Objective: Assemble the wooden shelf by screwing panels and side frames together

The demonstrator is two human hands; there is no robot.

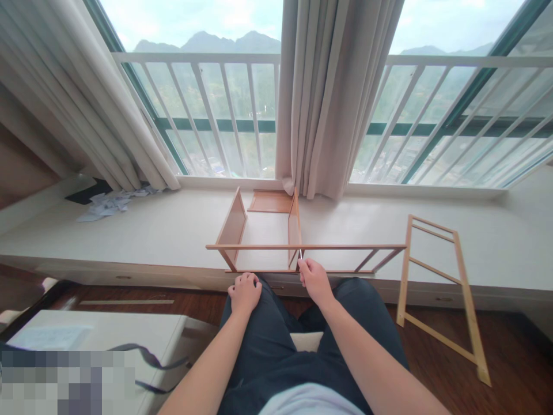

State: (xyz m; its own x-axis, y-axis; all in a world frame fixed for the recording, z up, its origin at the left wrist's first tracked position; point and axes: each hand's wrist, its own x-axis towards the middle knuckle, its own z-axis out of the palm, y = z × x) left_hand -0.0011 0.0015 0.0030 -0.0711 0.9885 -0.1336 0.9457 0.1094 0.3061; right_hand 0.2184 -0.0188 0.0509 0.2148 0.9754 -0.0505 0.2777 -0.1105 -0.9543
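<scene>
1. We see the right hand (314, 279) with its grip clamped on a thin metal tool (300, 255) at the wooden shelf frame (268, 246), which lies on the window ledge (164, 230).
2. The left hand (245, 291) rests on the knee in a loose fist, holding nothing.
3. 1 ladder-like side frame (436, 276) leans against the ledge, well apart.

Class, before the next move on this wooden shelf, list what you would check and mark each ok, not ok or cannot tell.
1. Right hand grips a thin metal tool at the front rail: ok.
2. Tool tip seated in a fastener: cannot tell, too small.
3. Left hand steadies the shelf frame: not ok, it rests closed on the knee.
4. Frame sits fully on the window ledge: ok.
5. Spare side frame leans apart from the work: ok.
</scene>
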